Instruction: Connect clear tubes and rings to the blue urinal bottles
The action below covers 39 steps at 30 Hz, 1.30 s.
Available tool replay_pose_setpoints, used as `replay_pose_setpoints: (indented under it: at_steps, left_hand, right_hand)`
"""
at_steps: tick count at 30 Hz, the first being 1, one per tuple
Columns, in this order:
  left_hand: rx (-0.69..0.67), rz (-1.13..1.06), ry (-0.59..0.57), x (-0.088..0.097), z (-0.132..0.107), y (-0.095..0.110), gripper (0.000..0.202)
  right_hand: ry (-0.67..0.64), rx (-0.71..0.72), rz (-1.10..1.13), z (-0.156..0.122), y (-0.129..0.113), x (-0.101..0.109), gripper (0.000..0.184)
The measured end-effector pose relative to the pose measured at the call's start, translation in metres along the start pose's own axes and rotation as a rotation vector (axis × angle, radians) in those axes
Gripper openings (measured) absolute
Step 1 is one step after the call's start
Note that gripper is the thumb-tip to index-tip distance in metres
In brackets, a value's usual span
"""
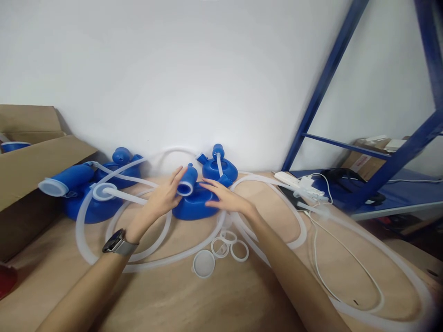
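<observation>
A blue plastic urinal bottle (195, 207) lies on the table between my hands. Its short blue funnel cup (189, 175), with a pale rim, faces me above the bottle's left part. My left hand (168, 196), wearing a watch on the wrist, is beside the cup with fingers stretched out; whether it touches the cup is unclear. Over the right side of the bottle, my right hand (226, 197) is spread open, its fingertips close to the blue surface. Several white rings (239, 251) and a round white cap (204, 263) lie in front of the bottle.
More blue bottles stand at the left (92, 210) and against the wall (207, 170). Clear hoses (173, 258) loop across the table (166, 299). A cardboard box (31, 184) is at left. A power strip (289, 180) with cables and a blue metal shelf (325, 87) are at right.
</observation>
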<state>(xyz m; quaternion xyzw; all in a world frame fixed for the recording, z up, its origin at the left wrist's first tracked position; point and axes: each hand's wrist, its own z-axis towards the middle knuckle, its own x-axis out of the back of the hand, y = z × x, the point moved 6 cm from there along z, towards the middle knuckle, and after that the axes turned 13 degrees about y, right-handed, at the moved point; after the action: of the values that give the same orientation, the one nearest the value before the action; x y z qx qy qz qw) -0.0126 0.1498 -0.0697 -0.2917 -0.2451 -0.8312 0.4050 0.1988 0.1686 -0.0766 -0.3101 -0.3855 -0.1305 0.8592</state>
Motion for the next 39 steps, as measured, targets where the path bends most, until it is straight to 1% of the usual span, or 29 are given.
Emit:
replay_pose_setpoints:
  at_steps: [1, 3, 4, 5, 6, 8, 9, 10, 11, 13, 15, 16, 18, 21, 22, 23, 24, 26, 27, 28, 29, 31, 33, 35, 36, 38, 39]
  left_hand:
    - [0.022, -0.052, -0.004, 0.004, 0.0, -0.003, 0.095]
    - [0.076, -0.116, -0.048, 0.011, 0.0, -0.008, 0.102]
    - [0.096, -0.118, -0.078, 0.014, 0.0, -0.01, 0.104]
    - [0.106, -0.105, -0.104, 0.019, 0.0, -0.01, 0.106]
    - [0.106, -0.085, -0.123, 0.023, 0.001, -0.01, 0.108]
    - [0.106, -0.064, -0.138, 0.031, 0.001, -0.009, 0.111]
    - [0.117, -0.07, -0.139, 0.033, 0.001, -0.008, 0.113]
    - [0.13, -0.086, -0.143, 0.033, 0.0, -0.009, 0.116]
    - [0.142, -0.108, -0.151, 0.032, -0.001, -0.009, 0.118]
    - [0.143, -0.158, -0.178, 0.027, -0.003, -0.011, 0.124]
    - [0.132, -0.186, -0.2, 0.021, -0.006, -0.012, 0.128]
    - [0.135, -0.185, -0.206, 0.018, -0.006, -0.013, 0.129]
    - [0.159, -0.168, -0.221, 0.012, -0.007, -0.014, 0.126]
    - [0.236, -0.167, -0.216, 0.005, -0.006, -0.01, 0.113]
    - [0.266, -0.184, -0.194, 0.002, -0.006, -0.007, 0.108]
    - [0.298, -0.212, -0.162, 0.0, -0.005, -0.005, 0.101]
    - [0.338, -0.247, -0.12, -0.002, -0.004, -0.003, 0.09]
    - [0.414, -0.316, -0.031, -0.004, -0.003, 0.0, 0.063]
    - [0.435, -0.341, 0.006, -0.006, -0.002, 0.0, 0.051]
    - [0.44, -0.355, 0.034, -0.006, -0.002, 0.001, 0.042]
    - [0.428, -0.358, 0.045, -0.006, -0.001, 0.002, 0.036]
    - [0.375, -0.335, 0.023, -0.006, 0.0, 0.004, 0.031]
    - [0.338, -0.27, -0.004, -0.003, -0.001, 0.004, 0.028]
    - [0.293, -0.156, 0.01, 0.005, -0.001, 0.004, 0.025]
    - [0.252, -0.09, 0.025, 0.01, -0.001, 0.005, 0.024]
    - [0.151, 0.016, 0.022, 0.016, -0.001, 0.011, 0.023]
    - [0.099, 0.046, -0.001, 0.018, -0.001, 0.015, 0.023]
  right_hand:
    - [-0.02, 0.004, 0.026, -0.002, -0.01, 0.014, 0.056]
    - [-0.048, -0.037, 0.039, -0.008, -0.03, 0.043, 0.031]
    - [-0.097, -0.071, 0.048, -0.015, -0.041, 0.054, 0.024]
    - [-0.182, -0.096, 0.059, -0.024, -0.052, 0.059, 0.022]
    - [-0.277, -0.115, 0.054, -0.035, -0.063, 0.06, 0.022]
    - [-0.445, -0.145, -0.049, -0.062, -0.074, 0.05, 0.025]
    - [-0.499, -0.146, -0.145, -0.075, -0.075, 0.041, 0.026]
    - [-0.522, -0.138, -0.248, -0.086, -0.073, 0.031, 0.024]
    - [-0.519, -0.127, -0.331, -0.096, -0.069, 0.022, 0.023]
    - [-0.486, -0.098, -0.383, -0.11, -0.058, 0.005, 0.02]
    - [-0.446, -0.086, -0.32, -0.117, -0.047, -0.004, 0.017]
    - [-0.43, -0.089, -0.268, -0.119, -0.043, -0.004, 0.016]
    - [-0.409, -0.118, -0.146, -0.12, -0.038, 0.004, 0.016]
    - [-0.341, -0.232, 0.053, -0.114, -0.03, 0.032, 0.023]
    - [-0.289, -0.278, 0.107, -0.11, -0.025, 0.043, 0.027]
    - [-0.207, -0.321, 0.154, -0.104, -0.019, 0.056, 0.03]
    - [-0.096, -0.355, 0.197, -0.096, -0.011, 0.067, 0.031]
    - [0.179, -0.389, 0.285, -0.078, 0.008, 0.087, 0.033]
    - [0.302, -0.391, 0.322, -0.069, 0.019, 0.092, 0.033]
    - [0.385, -0.385, 0.343, -0.059, 0.029, 0.093, 0.034]
    - [0.41, -0.371, 0.342, -0.05, 0.037, 0.089, 0.034]
    - [0.371, -0.345, 0.306, -0.033, 0.051, 0.077, 0.033]
    - [0.304, -0.326, 0.29, -0.024, 0.059, 0.066, 0.04]
    - [0.228, -0.296, 0.297, -0.022, 0.06, 0.06, 0.052]
    - [0.188, -0.279, 0.291, -0.023, 0.058, 0.059, 0.055]
    - [0.111, -0.254, 0.251, -0.027, 0.055, 0.06, 0.054]
    - [0.085, -0.253, 0.232, -0.029, 0.053, 0.061, 0.052]
